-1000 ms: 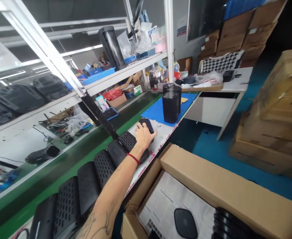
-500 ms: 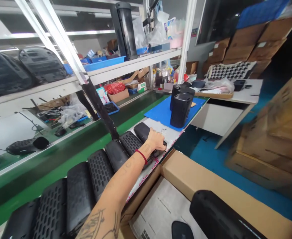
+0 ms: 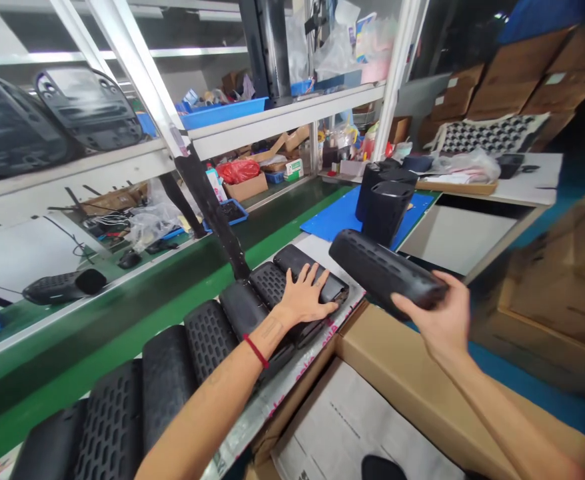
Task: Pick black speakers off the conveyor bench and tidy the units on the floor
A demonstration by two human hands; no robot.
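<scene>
Black casing is rising, gripped in right fingers, nearing the row; left fingers are resting spread on its end casing.

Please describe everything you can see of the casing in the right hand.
The black casing is long and rounded, apparently plastic, with a row of slots along its upper surface. The right hand grips its near end. It appears held aloft, slanting across the view near the cardboard box; nothing else visibly touches it.
</scene>
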